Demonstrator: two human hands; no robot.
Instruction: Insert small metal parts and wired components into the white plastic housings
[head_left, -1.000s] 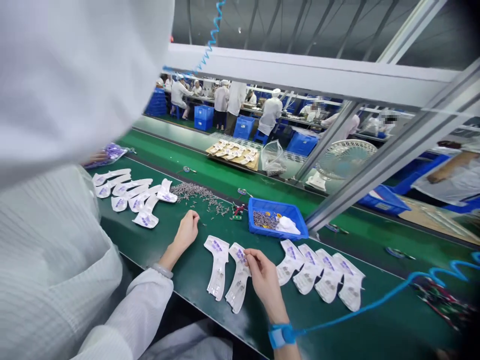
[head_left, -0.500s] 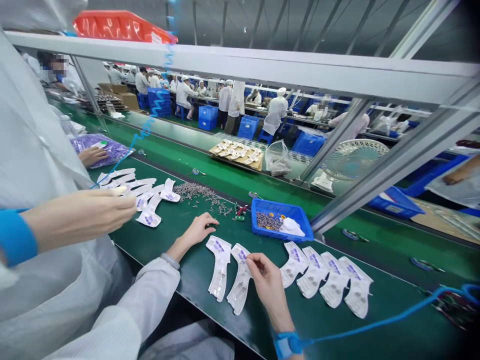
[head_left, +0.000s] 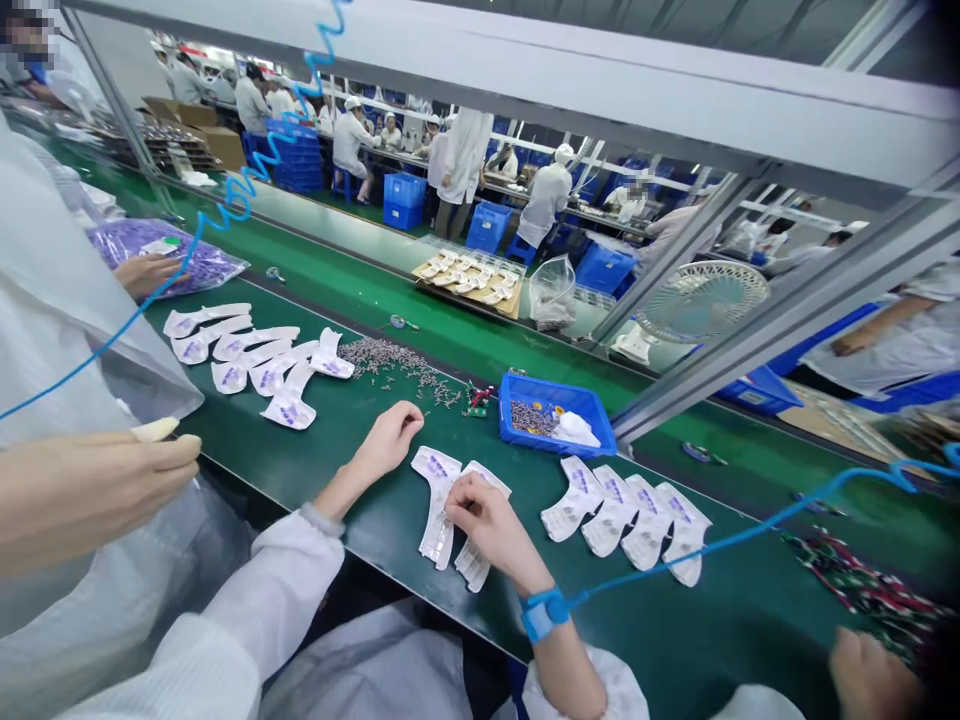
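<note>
My left hand (head_left: 386, 438) is above the green table by a pile of small dark metal parts (head_left: 405, 370). Its thumb and fingertips are pinched together; anything between them is too small to make out. Over two white curved plastic shells, my right hand (head_left: 487, 525) has its fingertips closed near the left shell (head_left: 439, 535). It partly covers the right shell (head_left: 472, 568), and what it pinches is hidden. Purple marks show on the shells' wide ends. A blue wristband with a cord is on my right wrist.
More white shells lie at left (head_left: 289, 405) and in a row at right (head_left: 645, 520). A blue tray (head_left: 555, 447) holds small parts. A co-worker's hand (head_left: 97, 490) is at left; another person's hand (head_left: 874, 675) is near wire bundles (head_left: 862, 580). A metal post (head_left: 750, 340) slants behind.
My right hand has moved left across the right shell to the left shell's edge. My left hand's fingers have closed together. The co-worker's hand has drawn back left; another hand appears bottom right.
</note>
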